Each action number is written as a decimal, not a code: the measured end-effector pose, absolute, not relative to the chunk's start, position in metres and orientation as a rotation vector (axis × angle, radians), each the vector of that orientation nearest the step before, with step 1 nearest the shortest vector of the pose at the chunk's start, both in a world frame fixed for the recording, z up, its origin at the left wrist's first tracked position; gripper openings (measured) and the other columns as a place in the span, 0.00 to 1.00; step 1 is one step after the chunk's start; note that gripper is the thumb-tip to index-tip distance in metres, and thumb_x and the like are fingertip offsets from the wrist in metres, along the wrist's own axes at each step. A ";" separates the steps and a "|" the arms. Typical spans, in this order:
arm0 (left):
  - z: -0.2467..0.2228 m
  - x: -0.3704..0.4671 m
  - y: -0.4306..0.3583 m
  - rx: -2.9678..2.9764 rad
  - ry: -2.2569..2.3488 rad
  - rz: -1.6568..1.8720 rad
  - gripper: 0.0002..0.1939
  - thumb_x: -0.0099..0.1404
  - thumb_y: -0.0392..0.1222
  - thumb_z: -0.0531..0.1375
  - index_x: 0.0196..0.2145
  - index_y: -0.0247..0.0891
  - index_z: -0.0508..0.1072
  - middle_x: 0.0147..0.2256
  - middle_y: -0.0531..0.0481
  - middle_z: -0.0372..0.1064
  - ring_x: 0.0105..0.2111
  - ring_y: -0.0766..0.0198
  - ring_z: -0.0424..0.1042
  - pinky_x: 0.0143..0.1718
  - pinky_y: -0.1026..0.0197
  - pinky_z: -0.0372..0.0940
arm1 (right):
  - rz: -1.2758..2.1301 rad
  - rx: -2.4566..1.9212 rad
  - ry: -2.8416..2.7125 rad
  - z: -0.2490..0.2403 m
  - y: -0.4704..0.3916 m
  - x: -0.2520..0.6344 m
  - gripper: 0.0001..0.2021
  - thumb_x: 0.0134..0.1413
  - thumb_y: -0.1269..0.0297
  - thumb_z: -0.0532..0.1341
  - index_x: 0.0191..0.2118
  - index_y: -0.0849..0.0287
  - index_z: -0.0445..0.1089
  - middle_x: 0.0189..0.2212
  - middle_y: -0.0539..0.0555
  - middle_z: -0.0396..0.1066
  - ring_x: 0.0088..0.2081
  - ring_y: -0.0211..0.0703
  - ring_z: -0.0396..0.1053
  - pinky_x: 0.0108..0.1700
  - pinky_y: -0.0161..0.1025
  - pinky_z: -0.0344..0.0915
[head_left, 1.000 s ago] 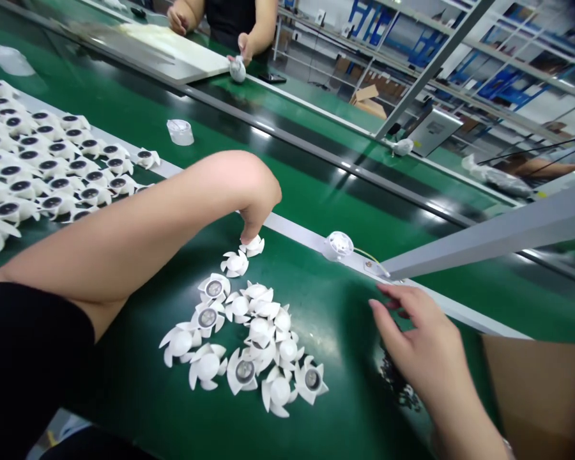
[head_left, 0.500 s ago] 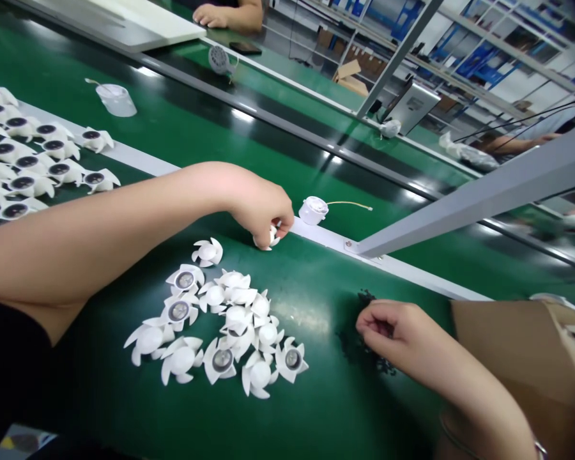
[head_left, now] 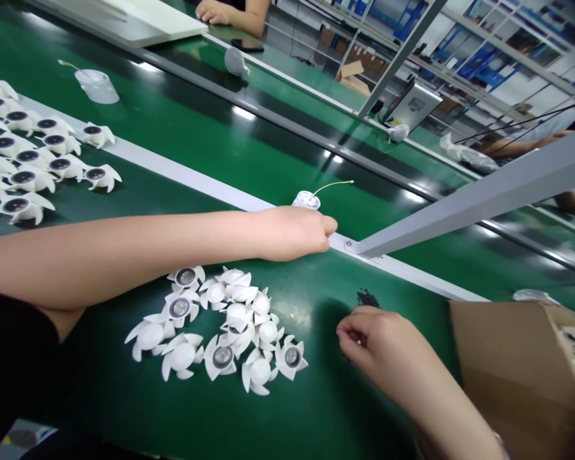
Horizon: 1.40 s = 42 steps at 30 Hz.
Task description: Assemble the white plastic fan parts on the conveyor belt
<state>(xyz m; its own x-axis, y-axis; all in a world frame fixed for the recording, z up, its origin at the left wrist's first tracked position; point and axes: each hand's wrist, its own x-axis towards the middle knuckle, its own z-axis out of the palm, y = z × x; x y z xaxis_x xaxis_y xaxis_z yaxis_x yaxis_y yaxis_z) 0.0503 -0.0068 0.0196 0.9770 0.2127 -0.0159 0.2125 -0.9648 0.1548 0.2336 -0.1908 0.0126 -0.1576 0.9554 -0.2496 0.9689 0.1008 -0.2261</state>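
Beyond the white fans (head_left: 237, 316) clustered on the bench (head_left: 316, 415), the left hand (head_left: 297, 234) curls its fingers (whether around anything, I cannot tell); beside the black bits (head_left: 367, 298), the right hand (head_left: 378, 338) presses thumb and fingertips together.

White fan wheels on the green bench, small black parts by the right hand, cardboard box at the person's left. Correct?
No, one slip: the cardboard box is at the person's right, as the head view shows. The white fan wheels are on the green bench, and the small black parts are by the right hand.
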 end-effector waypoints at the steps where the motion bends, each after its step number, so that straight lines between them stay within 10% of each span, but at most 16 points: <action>1: 0.019 0.051 -0.010 2.994 0.324 0.004 0.13 0.66 0.29 0.52 0.37 0.34 0.77 0.42 0.42 0.69 0.34 0.60 0.65 0.28 0.57 0.50 | -0.415 2.005 2.291 0.011 -0.194 0.230 0.11 0.54 0.72 0.59 0.24 0.55 0.73 0.24 0.49 0.70 0.24 0.39 0.67 0.26 0.37 0.57; 11: 0.016 0.041 0.002 2.783 0.126 0.104 0.25 0.59 0.42 0.66 0.54 0.41 0.73 0.52 0.45 0.69 0.50 0.56 0.68 0.42 0.62 0.62 | 0.152 1.930 2.194 0.006 -0.201 0.202 0.11 0.50 0.78 0.63 0.21 0.58 0.69 0.21 0.52 0.69 0.24 0.43 0.68 0.26 0.39 0.52; 17: 0.001 0.042 0.025 2.543 0.142 0.064 0.22 0.57 0.45 0.69 0.50 0.41 0.76 0.46 0.49 0.73 0.41 0.63 0.71 0.41 0.65 0.63 | 0.129 2.050 2.182 0.004 -0.191 0.208 0.09 0.50 0.76 0.62 0.23 0.59 0.67 0.23 0.51 0.68 0.26 0.42 0.67 0.26 0.39 0.51; 28: -0.005 0.053 -0.006 2.495 -0.027 0.031 0.22 0.53 0.45 0.71 0.46 0.46 0.77 0.42 0.54 0.74 0.41 0.60 0.71 0.38 0.62 0.61 | -0.721 2.385 2.622 0.005 -0.168 0.217 0.05 0.55 0.70 0.58 0.30 0.57 0.69 0.26 0.47 0.66 0.26 0.34 0.64 0.29 0.31 0.60; 42: -0.013 0.058 -0.005 2.470 -0.004 0.009 0.16 0.51 0.47 0.71 0.38 0.46 0.80 0.40 0.55 0.75 0.38 0.62 0.69 0.34 0.61 0.56 | 0.369 1.922 2.636 -0.004 -0.167 0.195 0.11 0.64 0.67 0.54 0.30 0.61 0.69 0.26 0.50 0.63 0.27 0.40 0.62 0.29 0.38 0.54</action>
